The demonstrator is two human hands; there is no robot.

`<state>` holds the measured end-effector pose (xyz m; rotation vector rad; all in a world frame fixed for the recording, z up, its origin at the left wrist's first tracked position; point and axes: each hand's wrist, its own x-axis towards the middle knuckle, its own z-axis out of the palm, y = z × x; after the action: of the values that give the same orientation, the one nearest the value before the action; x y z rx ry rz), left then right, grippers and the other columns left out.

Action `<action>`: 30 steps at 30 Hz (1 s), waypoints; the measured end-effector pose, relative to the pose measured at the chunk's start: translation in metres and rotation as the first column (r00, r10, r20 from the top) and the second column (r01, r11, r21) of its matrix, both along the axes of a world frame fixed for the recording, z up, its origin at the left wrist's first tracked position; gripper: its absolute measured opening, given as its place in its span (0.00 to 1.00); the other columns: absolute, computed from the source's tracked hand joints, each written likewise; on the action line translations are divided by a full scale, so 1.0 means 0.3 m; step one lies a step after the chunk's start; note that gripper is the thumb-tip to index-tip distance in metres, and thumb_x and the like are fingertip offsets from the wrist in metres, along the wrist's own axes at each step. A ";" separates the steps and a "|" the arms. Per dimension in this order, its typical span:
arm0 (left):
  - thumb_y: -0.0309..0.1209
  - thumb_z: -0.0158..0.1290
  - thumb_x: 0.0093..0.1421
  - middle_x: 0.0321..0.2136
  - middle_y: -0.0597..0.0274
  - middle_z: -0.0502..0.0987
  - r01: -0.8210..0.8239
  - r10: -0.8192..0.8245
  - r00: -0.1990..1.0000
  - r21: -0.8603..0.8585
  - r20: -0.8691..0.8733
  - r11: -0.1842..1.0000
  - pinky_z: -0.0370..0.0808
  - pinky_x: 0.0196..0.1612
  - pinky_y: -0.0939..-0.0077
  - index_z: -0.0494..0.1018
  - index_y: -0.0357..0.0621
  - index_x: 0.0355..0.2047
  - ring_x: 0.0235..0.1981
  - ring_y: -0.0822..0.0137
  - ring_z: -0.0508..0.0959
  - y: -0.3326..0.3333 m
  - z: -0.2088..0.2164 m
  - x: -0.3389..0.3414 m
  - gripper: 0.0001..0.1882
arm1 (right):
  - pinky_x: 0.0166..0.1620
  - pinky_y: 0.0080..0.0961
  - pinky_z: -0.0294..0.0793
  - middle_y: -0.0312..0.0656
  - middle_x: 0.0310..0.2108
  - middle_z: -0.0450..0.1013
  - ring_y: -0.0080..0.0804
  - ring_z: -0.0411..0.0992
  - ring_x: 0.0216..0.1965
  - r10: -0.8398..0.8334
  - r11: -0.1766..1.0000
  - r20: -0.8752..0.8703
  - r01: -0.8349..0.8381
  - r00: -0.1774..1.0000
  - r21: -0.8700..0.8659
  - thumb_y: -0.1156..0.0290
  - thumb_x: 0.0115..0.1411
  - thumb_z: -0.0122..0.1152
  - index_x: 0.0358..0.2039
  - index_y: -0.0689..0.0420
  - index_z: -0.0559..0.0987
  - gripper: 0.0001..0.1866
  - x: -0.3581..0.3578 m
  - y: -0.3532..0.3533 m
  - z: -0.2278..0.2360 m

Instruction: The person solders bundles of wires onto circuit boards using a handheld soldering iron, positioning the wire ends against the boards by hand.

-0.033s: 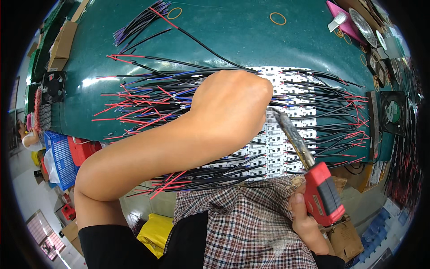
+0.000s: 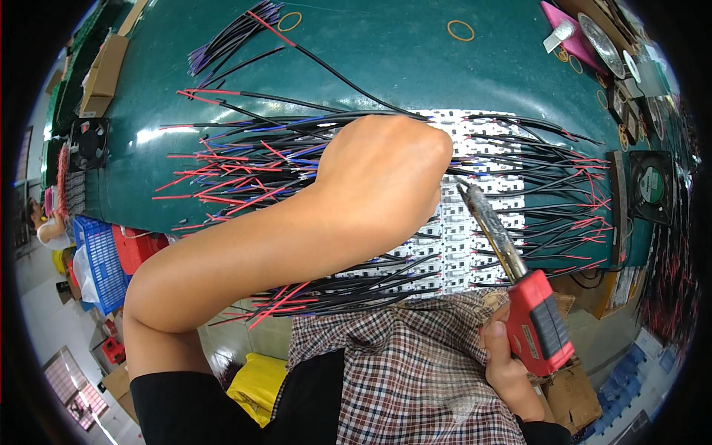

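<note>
The white board panel lies on the green surface, black wires fanning out past both its sides. The left hand bends over the panel's left part, fingers hidden; whether they grip cannot be told. The right hand clenches a soldering iron, whose tip has edged rightward over the panel, perhaps easing off a joint.

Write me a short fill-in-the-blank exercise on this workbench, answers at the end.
1. The right hand grips a soldering iron whose handle is black and ____.
2. In the picture, the iron's tip is to the ____ of the left hand.
3. The left hand is over circuit boards coloured ____.
4. The plastic basket is ____.

Missing words: red; right; white; blue.
</note>
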<state>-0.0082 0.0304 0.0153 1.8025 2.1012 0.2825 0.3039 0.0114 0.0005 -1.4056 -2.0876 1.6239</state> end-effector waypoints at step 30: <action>0.26 0.62 0.52 0.25 0.50 0.80 -0.024 0.025 0.992 -0.003 0.127 1.000 0.76 0.32 0.58 0.74 0.39 0.34 0.29 0.48 0.82 -0.069 0.006 0.021 0.10 | 0.38 0.32 0.75 0.42 0.30 0.75 0.36 0.74 0.32 -0.017 0.999 0.027 0.018 0.999 -0.027 0.70 0.61 0.62 0.39 0.61 0.78 0.09 0.048 -0.015 0.023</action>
<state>-0.0020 0.0098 0.0171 1.7116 2.0356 0.3919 0.3182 0.0068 0.0074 -1.4575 -2.0687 1.6420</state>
